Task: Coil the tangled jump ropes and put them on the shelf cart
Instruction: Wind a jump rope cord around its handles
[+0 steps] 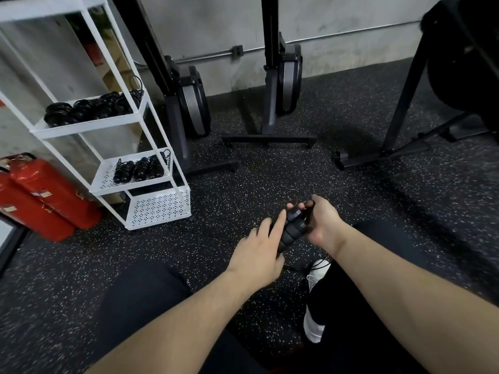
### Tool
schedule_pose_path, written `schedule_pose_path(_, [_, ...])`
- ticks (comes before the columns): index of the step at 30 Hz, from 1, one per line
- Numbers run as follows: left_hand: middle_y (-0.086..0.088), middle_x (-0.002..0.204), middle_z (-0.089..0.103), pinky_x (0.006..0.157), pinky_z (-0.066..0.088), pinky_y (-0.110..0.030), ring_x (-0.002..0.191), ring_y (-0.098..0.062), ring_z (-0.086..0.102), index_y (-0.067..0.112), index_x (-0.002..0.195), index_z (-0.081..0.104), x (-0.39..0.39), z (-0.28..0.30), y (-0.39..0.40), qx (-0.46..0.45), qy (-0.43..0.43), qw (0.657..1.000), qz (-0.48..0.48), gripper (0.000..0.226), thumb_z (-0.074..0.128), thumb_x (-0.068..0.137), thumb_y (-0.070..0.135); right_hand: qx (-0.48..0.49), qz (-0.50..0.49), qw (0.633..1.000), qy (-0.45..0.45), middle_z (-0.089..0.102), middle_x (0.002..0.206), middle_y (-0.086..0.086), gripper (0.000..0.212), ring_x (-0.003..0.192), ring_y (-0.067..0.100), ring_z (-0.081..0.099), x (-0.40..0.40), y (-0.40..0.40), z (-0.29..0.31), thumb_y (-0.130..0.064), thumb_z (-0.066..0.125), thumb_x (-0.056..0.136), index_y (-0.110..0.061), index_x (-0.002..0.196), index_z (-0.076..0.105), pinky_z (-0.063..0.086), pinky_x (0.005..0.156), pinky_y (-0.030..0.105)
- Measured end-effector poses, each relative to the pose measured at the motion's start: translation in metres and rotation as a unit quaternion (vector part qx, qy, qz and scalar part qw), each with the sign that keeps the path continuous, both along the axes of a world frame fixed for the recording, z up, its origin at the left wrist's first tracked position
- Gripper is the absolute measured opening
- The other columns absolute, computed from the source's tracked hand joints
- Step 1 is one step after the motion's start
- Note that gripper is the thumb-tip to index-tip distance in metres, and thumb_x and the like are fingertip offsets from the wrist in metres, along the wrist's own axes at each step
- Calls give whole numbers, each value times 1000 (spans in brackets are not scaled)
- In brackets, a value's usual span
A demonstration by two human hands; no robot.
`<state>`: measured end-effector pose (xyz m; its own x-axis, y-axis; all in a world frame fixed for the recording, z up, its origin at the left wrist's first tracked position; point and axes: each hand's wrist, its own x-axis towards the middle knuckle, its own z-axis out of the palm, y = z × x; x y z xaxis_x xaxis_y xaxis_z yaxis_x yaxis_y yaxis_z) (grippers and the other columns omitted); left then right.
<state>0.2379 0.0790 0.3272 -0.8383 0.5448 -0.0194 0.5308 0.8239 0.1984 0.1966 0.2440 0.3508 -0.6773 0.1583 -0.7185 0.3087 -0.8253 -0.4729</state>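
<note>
Head view: shelf cart (151,118) holds coiled ropes (91,107); both hands' grip encloses jump-rope handles (293,229).

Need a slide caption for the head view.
Both hands hold black jump-rope handles beside white shelf cart.
</note>
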Motion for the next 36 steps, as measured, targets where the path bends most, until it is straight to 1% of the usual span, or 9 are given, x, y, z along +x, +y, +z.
schedule_pose_path(6, [-4, 138, 39, 87, 55, -43, 102, -25, 56, 41, 160, -14, -1, -3, 3, 14, -96, 995, 25, 96, 58, 98, 33, 91, 61, 994, -29, 56, 60, 2, 38, 60, 22, 54, -1, -3, -8, -36, 44, 107, -18, 75, 47, 51, 66, 31])
schedule_pose_path(11, [-3, 133, 41, 91, 55, -41, 102, -21, 58, 55, 157, -8, -13, -10, -7, 75, -188, 975, 93, 97, 61, 94, 27, 191, 186, 963, -48, 72, 103, 14, 54, 97, 31, 67, -2, 0, -8, -60, 42, 102, -10, 105, 61, 55, 88, 50])
schedule_pose_path(16, [4, 103, 64, 67, 49, -29, 79, -11, 59, 47, 154, 31, -30, -4, -23, 255, -316, 896, 180, 80, 64, 89, 14, 446, 319, 835, -51, 66, 81, 1, 59, 68, 16, 57, 1, 14, -14, -63, 41, 100, -10, 107, 67, 43, 60, 30])
schedule_pose_path(20, [2, 106, 76, 95, 55, -46, 87, -17, 65, 38, 124, 60, -36, -3, -37, 340, -404, 822, 212, 49, 65, 87, 7, 621, 268, 732, 78, 60, 121, 1, 37, 115, 22, 54, -9, 24, -25, -57, 47, 100, -31, 125, 57, 44, 97, 41])
schedule_pose_path(24, [-3, 105, 73, 78, 59, -41, 87, -18, 69, 20, 129, 58, -33, 2, -41, 418, -506, 727, 203, 41, 59, 95, -4, 606, 352, 704, 115, 41, 155, -2, 57, 145, 21, 32, -7, 16, -26, -63, 33, 102, -29, 144, 52, 22, 123, 45])
schedule_pose_path(27, [-4, 122, 71, 79, 59, -55, 97, -28, 70, 26, 133, 58, -33, 4, -48, 450, -586, 644, 199, 42, 60, 99, 2, 622, 394, 667, 112, 65, 116, -2, 47, 115, 21, 56, -5, 13, -26, -61, 31, 104, -26, 126, 53, 25, 118, 45])
schedule_pose_path(30, [-4, 123, 70, 70, 59, -46, 94, -24, 66, 26, 134, 58, -34, 10, -54, 427, -610, 642, 185, 39, 59, 100, 6, 597, 397, 684, 133, 67, 93, -1, 36, 82, 19, 60, -7, 15, -32, -68, 38, 98, -34, 110, 42, 44, 96, 45])
schedule_pose_path(33, [-5, 119, 69, 59, 53, -36, 85, -22, 63, 18, 135, 54, -34, 11, -63, 430, -620, 636, 161, 41, 61, 97, 5, 561, 410, 696, 180, 61, 122, 2, 40, 106, 18, 58, -7, 15, -35, -68, 43, 95, -50, 130, 36, 42, 96, 38])
schedule_pose_path(36, [-8, 117, 67, 54, 48, -31, 81, -21, 60, 15, 138, 48, -36, 11, -73, 432, -635, 627, 130, 53, 62, 89, 5, 643, 403, 625, 181, 45, 122, -3, 72, 120, 20, 41, -10, 19, -32, -79, 37, 81, -51, 147, 38, 35, 102, 37])
